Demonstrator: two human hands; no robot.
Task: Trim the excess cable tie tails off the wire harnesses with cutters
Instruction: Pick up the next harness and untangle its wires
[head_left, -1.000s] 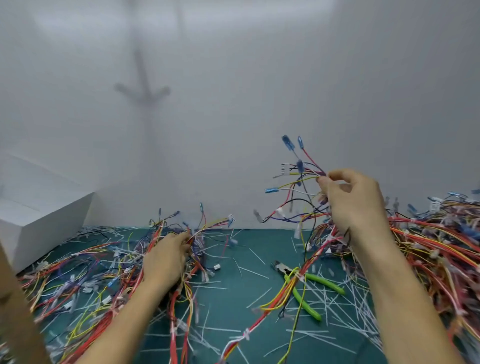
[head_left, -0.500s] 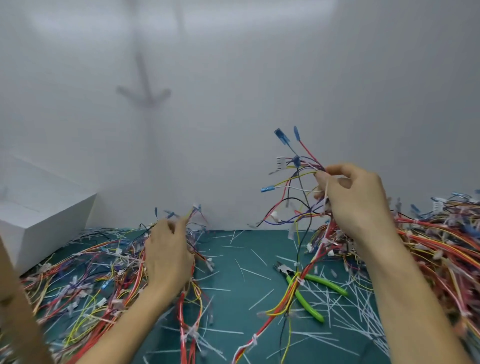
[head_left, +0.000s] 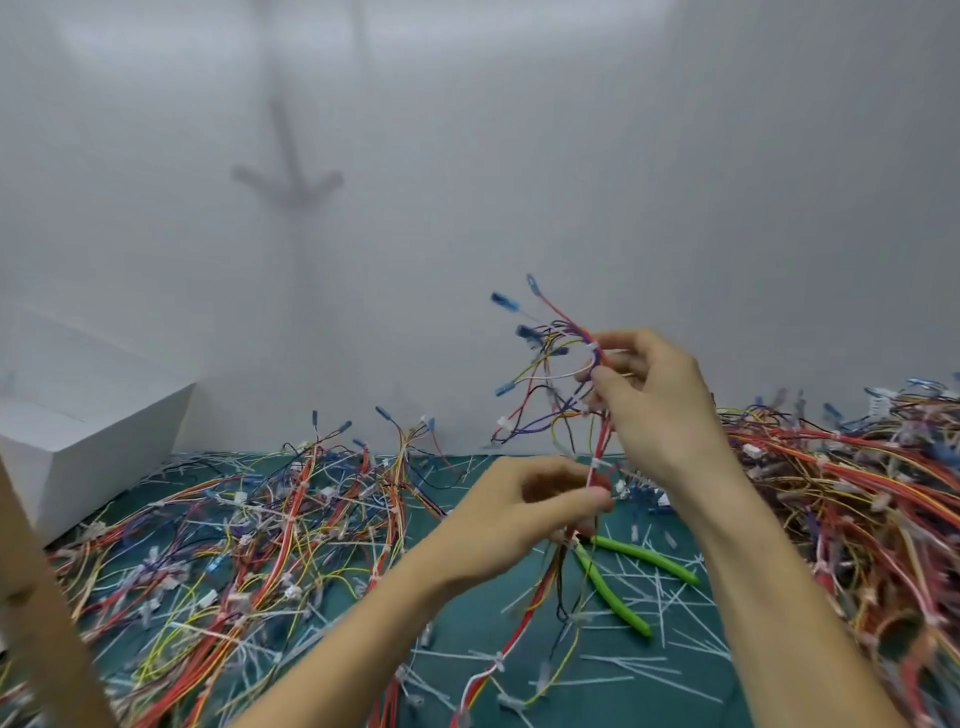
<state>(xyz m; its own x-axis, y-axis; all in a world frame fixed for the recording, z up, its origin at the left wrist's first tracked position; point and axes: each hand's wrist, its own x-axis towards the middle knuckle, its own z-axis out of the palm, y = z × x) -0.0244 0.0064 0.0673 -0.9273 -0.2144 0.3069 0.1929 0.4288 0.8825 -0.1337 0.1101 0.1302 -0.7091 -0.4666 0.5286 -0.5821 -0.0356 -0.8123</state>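
My right hand (head_left: 655, 400) holds one wire harness (head_left: 558, 384) up above the table, pinching its upper bundle where the blue-tipped wires fan out. My left hand (head_left: 519, 514) pinches the same harness lower down, at its red trunk near a white cable tie. The harness tail hangs to the green mat (head_left: 467, 613). The green-handled cutters (head_left: 621, 592) lie on the mat below my hands, in neither hand.
A heap of harnesses (head_left: 260, 530) covers the mat's left side, and another heap (head_left: 857, 499) fills the right. Cut white tie tails (head_left: 644, 670) are scattered around the cutters. A white box (head_left: 88, 431) stands at the far left, and a white wall runs behind.
My left hand has left the left heap and moved right, taking hold of the lower part of the harness in my right hand. The right hand has stayed raised.
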